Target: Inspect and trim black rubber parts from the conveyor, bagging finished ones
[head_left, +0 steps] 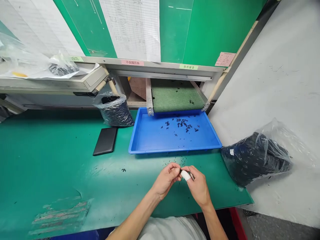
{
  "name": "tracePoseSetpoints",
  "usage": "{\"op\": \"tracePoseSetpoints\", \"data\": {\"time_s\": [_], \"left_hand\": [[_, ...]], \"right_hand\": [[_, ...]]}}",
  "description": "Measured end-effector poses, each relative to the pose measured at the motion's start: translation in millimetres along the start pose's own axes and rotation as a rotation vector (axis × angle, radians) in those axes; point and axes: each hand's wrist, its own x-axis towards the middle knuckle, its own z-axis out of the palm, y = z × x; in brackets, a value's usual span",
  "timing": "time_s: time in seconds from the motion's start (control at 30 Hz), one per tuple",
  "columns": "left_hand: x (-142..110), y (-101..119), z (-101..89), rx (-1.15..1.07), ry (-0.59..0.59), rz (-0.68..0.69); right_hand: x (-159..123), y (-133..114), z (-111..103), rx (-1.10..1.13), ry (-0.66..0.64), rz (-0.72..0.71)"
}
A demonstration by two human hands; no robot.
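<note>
My left hand pinches a small black part between thumb and fingertips, above the green table mat. Close against it is my right hand, its thumb wrapped in a white finger cover. A thin dark tool shows between the right fingers; most of it is hidden, so its kind does not show. The two hands almost meet at the part. Beyond them, tiny black bits are scattered on the mat. A blue tray holds many small black parts.
A green conveyor belt ends over the tray. Bags of black parts stand left and right. A black flat case and a loose black part lie on the green mat. A white wall bounds the right.
</note>
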Motion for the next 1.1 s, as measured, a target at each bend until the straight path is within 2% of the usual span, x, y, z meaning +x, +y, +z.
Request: {"op": "tracePoseSetpoints", "data": {"time_s": [0.13,0.33,0.5,0.63,0.8,0.93,1.1], "left_hand": [[-2.4,-2.7,-4.8,0.025,0.003,-0.025],[-6.7,-11.9,-6.1,-0.130,0.015,-0.005],[-6.4,-10.9,-9.8,-0.190,0.018,0.003],[-8.6,-2.5,-14.8,-0.123,-0.016,-0.009],[-12.4,1.1,-17.8,0.061,-0.008,-0.034],[-12.4,-1.2,-19.9,0.179,0.001,0.015],[-11.9,-0.9,-21.5,0.253,-0.016,0.021]], "right_hand": [[0.1,-3.1,1.8,-0.032,-0.004,0.005],[-2.2,-2.9,12.0,-0.045,0.036,0.017],[-10.4,4.9,10.4,-0.120,-0.044,-0.079],[-16.2,9.8,2.0,-0.335,-0.153,-0.124],[-17.3,5.6,-1.6,-0.557,-0.127,-0.157],[-16.0,0.7,1.0,-0.619,-0.139,-0.216],[-16.0,0.6,3.9,-0.653,-0.183,-0.218]]}}
